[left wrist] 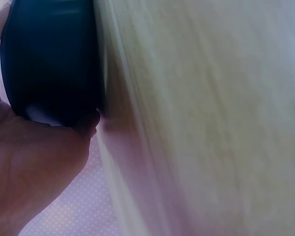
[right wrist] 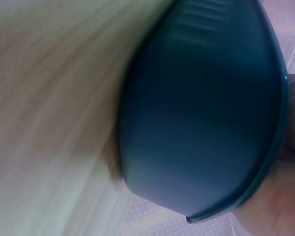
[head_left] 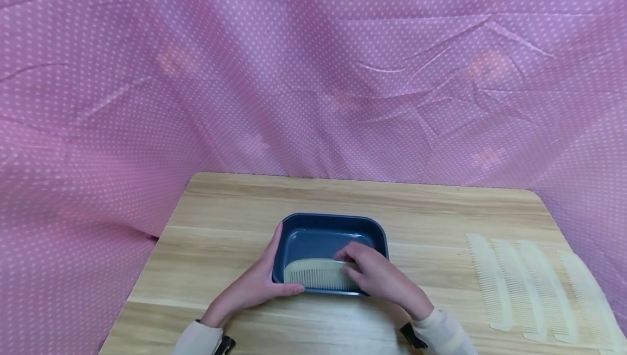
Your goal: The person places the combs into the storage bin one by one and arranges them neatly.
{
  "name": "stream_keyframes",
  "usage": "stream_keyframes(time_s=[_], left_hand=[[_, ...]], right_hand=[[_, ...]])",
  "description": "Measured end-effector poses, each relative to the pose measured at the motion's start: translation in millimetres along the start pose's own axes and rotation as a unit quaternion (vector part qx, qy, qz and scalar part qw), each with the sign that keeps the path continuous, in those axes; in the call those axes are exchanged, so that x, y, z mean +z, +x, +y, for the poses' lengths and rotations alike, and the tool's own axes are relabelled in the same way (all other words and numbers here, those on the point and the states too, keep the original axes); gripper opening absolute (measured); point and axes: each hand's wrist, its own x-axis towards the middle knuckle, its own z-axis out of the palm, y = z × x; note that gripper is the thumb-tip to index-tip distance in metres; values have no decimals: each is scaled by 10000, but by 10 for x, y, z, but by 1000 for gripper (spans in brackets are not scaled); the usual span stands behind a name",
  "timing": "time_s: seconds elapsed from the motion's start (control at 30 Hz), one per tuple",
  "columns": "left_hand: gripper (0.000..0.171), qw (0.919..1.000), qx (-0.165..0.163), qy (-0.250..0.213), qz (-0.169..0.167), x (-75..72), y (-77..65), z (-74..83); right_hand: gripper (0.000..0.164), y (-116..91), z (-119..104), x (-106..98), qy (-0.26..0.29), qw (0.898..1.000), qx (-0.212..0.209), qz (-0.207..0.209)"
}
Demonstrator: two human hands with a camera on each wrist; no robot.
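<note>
One pale yellowish-green comb (head_left: 308, 272) with curved back and fine teeth lies inside a dark blue, glossy, rectangular tray (head_left: 313, 242) with rounded corners. From my distant post, I see in the head view that the comb is along the near wall, its teeth turned to this wall; the far part of the tray floor is bare. The right hand (head_left: 376, 272) has its fingers bent, and thumb and fingers pinch the comb near its right end, which they partly hide from me. The left hand (head_left: 257, 285) is spread wide around the tray's near left corner, fingers along the left side, thumb at the near rim, and so it holds the tray. The tray stands on a light wood-grain table (head_left: 206, 235). At the right side, well apart, I see at least four similar pale combs (head_left: 493, 284) laid in a row.
</note>
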Motion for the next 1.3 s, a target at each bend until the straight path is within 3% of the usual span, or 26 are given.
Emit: stream_keyframes(time_s=[0.33, 0.67, 0.83, 1.0, 1.17, 1.3], left_hand=[[138, 9998, 154, 119, 19, -5, 0, -30], [140, 9998, 156, 109, 61, 7, -18, -10], [140, 9998, 164, 96, 69, 7, -22, -9], [139, 9995, 319, 30, 23, 10, -17, -4], [140, 9993, 364, -4, 61, 3, -21, -6], [141, 9995, 298, 125, 70, -6, -25, -2]], right_hand=[[22, -7, -30, 51, -604, 9981, -92, 32], [21, -11, -57, 94, -800, 9967, 2, 158], [26, -5, -37, 80, -59, 9990, 282, 342], [30, -3, 13, 41, 1025, 9924, 376, 562], [27, -24, 55, 19, 1753, 9820, 198, 672], [23, -74, 60, 13, 2312, 9659, 225, 1146]])
